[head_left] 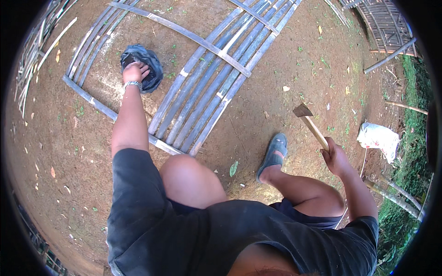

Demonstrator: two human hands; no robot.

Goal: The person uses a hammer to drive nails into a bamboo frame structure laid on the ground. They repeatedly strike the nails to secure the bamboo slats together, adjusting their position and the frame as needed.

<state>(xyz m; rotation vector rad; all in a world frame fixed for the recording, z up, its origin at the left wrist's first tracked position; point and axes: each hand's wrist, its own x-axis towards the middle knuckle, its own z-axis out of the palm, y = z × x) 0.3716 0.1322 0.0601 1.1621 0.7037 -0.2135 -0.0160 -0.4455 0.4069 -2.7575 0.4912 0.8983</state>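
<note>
My left hand [135, 72] reaches down into a black plastic bag [146, 62] lying on the dirt, fingers inside its opening; a metal watch is on that wrist. The bag sits within a frame of bamboo slats [207, 87] laid flat on the ground. My right hand [335, 156] is closed around the wooden handle of a hammer [307, 117], its dark head pointing up and away from me. I am crouched, with my right foot in a grey sandal [273, 154] planted between the frame and the hammer.
A white sack [378, 138] lies at the right by grass. Loose bamboo poles [391, 195] lie at the right edge and a woven bamboo panel [384, 25] at the top right. More bamboo strips [39, 50] are stacked at the left. Bare dirt surrounds the frame.
</note>
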